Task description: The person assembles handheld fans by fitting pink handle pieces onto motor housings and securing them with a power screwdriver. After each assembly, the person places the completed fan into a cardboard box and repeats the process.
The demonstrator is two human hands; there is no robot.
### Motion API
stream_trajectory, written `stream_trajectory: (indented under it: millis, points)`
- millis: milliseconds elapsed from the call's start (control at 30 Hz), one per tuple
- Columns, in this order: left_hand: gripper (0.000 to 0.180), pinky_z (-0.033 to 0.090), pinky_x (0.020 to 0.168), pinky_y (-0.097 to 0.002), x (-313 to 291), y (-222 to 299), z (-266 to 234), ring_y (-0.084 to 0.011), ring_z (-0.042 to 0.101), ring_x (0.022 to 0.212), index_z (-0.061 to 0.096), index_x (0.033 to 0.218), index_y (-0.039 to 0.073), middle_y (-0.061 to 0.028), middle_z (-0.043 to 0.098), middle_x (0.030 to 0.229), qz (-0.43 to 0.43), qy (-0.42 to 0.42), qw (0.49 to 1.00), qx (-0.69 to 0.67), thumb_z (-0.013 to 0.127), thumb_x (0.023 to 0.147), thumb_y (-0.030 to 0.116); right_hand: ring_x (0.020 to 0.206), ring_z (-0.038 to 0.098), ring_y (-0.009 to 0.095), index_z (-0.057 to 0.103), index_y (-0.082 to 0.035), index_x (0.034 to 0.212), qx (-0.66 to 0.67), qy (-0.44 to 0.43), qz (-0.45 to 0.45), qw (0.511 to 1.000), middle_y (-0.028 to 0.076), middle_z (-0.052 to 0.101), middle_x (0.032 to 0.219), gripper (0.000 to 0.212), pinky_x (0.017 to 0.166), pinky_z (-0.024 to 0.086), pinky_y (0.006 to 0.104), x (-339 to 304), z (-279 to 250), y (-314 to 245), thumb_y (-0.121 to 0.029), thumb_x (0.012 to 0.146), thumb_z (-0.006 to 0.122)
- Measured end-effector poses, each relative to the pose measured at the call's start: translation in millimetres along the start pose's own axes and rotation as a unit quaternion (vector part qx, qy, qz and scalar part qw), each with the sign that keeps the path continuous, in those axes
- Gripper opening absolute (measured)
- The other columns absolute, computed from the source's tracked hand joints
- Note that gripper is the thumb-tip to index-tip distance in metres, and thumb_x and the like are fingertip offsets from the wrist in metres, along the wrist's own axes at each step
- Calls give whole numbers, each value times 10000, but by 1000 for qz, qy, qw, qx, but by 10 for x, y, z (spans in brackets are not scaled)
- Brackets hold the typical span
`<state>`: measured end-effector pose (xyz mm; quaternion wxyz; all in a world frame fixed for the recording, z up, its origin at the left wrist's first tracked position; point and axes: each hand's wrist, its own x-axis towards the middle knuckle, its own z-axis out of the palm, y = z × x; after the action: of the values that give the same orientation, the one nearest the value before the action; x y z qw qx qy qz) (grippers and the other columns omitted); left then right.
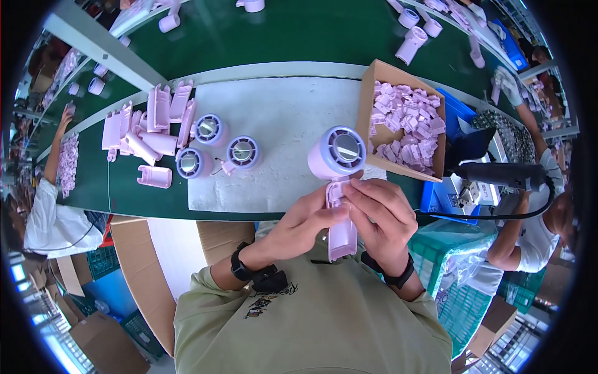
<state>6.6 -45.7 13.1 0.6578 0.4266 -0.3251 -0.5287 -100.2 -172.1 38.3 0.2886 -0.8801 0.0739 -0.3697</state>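
Over the near edge of the table I hold a handheld fan (336, 153) with a round lilac head and an opened pink handle shell. My left hand (302, 224) is closed around the handle's left side, thumb across its front. The fingers of my right hand (385, 215) pinch at the upper handle, just below the head; any small part between them is hidden. On the white mat (280, 112), three similar fan heads (243, 153) stand to the left, with a small pink piece beside them. Pink handle shells (159, 107) lie piled farther left.
A cardboard box (369, 93) of small pink parts stands right of the mat. Beside it are a blue tray (428, 201) and a dark corded tool (501, 176). Beyond runs a green belt (299, 37) carrying fan pieces. Other people work at both sides; an open carton (140, 268) stands below left.
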Motion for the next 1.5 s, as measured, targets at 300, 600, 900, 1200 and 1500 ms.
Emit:
stream_trajectory:
  millis: [300,600,900,1200,1500]
  points:
    - [453,413,961,-333,147,-99,167,-245,544,1169,383,1323,-69,-158,578,1178,146,74,981,106,345,1010,256,759,641,114,599,14,1077,463,-64,381,798,94,641,884,191,597,518,240,-264,-69,-54,-114,937,595]
    - [508,501,782,-351,174,-42,177,-281,629,947,403,1266,-67,-192,632,970,194,180,944,196,300,1017,364,844,637,181,553,31,1154,265,-8,275,924,149,603,1033,416,616,511,288,-201,-249,173,-251,877,684]
    - [554,465,477,-298,150,-24,162,-218,586,535,458,1212,-71,-103,555,729,-36,70,994,-74,335,1002,426,921,575,229,388,20,1295,-101,418,197,881,147,569,1057,536,856,465,348,309,-1248,1055,-148,869,668]
    - [546,466,481,-275,108,-176,108,-170,579,526,509,1201,-53,-88,559,722,-174,66,979,-84,322,1000,420,496,461,148,478,6,1118,133,531,-20,836,50,453,610,189,491,435,311,-205,-1504,694,-94,958,468]
    - [556,473,532,-256,212,-131,255,-142,583,576,500,1243,-44,-72,565,757,-205,33,978,-26,297,1014,420,375,364,97,481,-7,1038,-57,493,105,862,15,393,502,131,391,319,259,-192,-1483,878,-76,926,478]
